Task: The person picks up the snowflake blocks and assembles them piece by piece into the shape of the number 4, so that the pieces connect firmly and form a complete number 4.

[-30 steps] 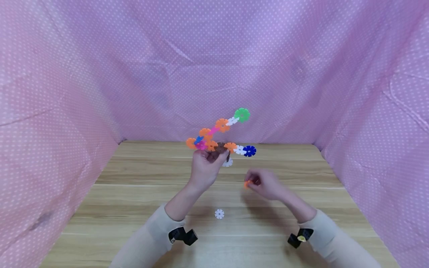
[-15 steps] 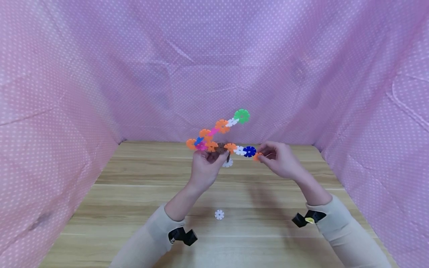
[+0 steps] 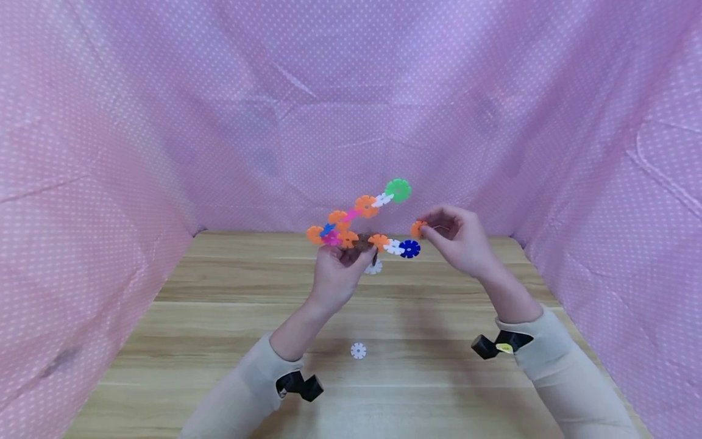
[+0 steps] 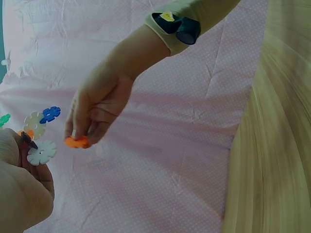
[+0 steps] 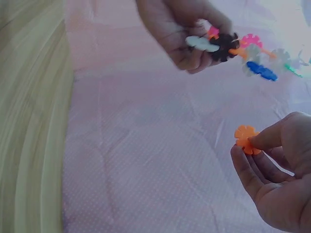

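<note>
My left hand (image 3: pixel 337 277) holds up a branching chain of linked snowflake discs by its brown disc (image 5: pixel 224 47). One branch runs up to a green disc (image 3: pixel 398 190); the other passes an orange and a white disc to a dark blue disc (image 3: pixel 409 249) on the right. Below the brown disc hangs a white disc (image 4: pixel 42 153). Between thumb and fingers my right hand (image 3: pixel 460 241) pinches a loose orange snowflake disc (image 5: pixel 247 139). That disc is apart from the chain, slightly above and right of the dark blue disc in the head view.
A single white snowflake disc (image 3: pixel 358 350) lies flat on the wooden table (image 3: pixel 219 341). Pink dotted cloth (image 3: pixel 351 110) encloses the table at the back and both sides. Each sleeve carries a black wrist camera (image 3: pixel 298 385).
My right hand has risen from low over the table with the orange disc, come to the dark blue disc's right edge, then moved up away from it. The left hand stays almost still.
</note>
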A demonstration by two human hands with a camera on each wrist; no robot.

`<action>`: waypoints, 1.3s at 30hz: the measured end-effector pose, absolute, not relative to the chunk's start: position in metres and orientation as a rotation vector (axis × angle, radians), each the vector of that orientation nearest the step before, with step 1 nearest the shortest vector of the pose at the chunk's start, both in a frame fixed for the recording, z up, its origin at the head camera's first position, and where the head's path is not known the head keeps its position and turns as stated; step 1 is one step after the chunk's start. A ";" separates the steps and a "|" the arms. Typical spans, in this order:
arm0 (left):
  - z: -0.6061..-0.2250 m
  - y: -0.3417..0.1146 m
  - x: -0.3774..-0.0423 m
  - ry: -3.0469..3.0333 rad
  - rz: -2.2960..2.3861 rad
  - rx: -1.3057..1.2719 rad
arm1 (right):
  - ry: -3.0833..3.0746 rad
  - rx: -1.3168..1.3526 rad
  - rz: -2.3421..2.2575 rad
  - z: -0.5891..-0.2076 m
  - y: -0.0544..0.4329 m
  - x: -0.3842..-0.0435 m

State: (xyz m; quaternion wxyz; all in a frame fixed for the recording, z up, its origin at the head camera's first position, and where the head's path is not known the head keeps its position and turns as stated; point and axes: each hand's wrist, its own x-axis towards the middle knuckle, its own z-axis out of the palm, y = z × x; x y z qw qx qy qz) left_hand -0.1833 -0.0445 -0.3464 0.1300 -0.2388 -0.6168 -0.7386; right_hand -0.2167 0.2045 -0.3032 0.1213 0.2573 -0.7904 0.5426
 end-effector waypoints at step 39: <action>-0.345 -0.044 -0.185 -1.872 -2.178 -0.660 | -2.074 1.223 1.146 -0.268 0.164 -0.204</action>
